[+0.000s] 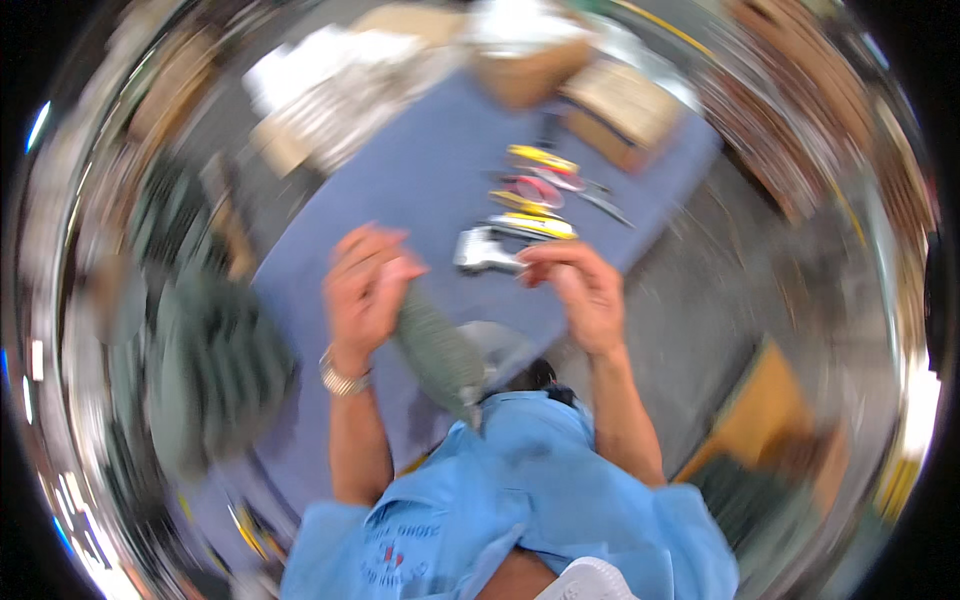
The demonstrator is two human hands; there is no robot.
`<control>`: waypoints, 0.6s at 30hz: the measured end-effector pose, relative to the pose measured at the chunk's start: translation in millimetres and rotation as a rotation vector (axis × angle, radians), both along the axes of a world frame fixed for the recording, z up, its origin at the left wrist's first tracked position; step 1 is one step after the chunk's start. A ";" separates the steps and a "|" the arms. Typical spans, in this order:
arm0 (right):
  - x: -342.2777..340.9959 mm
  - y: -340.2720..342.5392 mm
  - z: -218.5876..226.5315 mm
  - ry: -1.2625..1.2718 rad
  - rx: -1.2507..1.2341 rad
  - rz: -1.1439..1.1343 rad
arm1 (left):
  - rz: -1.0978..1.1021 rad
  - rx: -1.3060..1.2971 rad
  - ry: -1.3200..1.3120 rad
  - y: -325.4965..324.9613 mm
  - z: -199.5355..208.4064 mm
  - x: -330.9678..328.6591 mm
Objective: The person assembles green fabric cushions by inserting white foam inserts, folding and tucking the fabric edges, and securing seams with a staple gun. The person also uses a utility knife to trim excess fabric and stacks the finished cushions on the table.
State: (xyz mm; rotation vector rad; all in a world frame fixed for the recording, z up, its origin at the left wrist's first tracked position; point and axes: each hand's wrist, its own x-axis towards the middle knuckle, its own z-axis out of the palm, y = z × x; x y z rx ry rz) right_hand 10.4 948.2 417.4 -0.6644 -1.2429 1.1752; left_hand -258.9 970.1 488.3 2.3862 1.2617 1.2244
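My left hand [365,290], with a metal-band watch on its wrist, has its fingers curled at the upper end of a long dark green fabric piece [437,345]. The fabric slants down toward my blue shirt. Beside its lower part is a pale, greyish patch [492,345] too blurred to name. My right hand [582,290] is raised over the table's right side, thumb and fingers drawn together; anything pinched there is too small to make out. Its fingertips appear close to a silvery-white tool [488,250] on the blue tabletop [400,170].
Several yellow-and-black items [542,160] and a slim pointed tool [606,207] lie beyond my right hand. Cardboard boxes [625,105] stand at the far edge. White bundles [340,85] are at the far left, dark green cloth [215,370] nearer left, a yellow panel [765,400] lower right.
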 end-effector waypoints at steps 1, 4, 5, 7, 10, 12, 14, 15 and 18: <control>-11.0 7.9 -7.5 0.015 0.008 0.093 | -0.015 -0.040 -0.054 -5.7 3.4 -6.4; -93.9 12.7 -12.7 -0.009 0.035 0.349 | 0.067 -0.046 -0.228 -31.2 -7.3 -36.0; -120.7 7.1 -12.1 -0.023 0.043 0.417 | 0.111 -0.048 -0.294 -44.1 -8.7 -44.7; -166.8 -12.4 -17.9 -0.068 -0.043 0.573 | 0.226 -0.051 -0.448 -67.5 -14.3 -55.0; -198.2 -33.6 -23.8 -0.008 0.005 0.749 | 0.322 -0.081 -0.608 -116.3 -8.3 -67.9; -215.0 -40.0 -31.2 -0.031 0.114 0.741 | 0.366 -0.174 -0.631 -140.2 -2.5 -83.6; -234.7 -43.9 -36.1 -0.168 0.277 0.635 | 0.419 -0.299 -0.590 -164.2 11.9 -106.3; -243.9 -45.8 -37.7 -0.201 0.259 0.632 | 0.443 -0.360 -0.578 -172.6 20.3 -115.0; -273.6 -51.5 -49.1 -0.294 0.203 0.589 | 0.463 -0.500 -0.518 -191.3 36.2 -150.3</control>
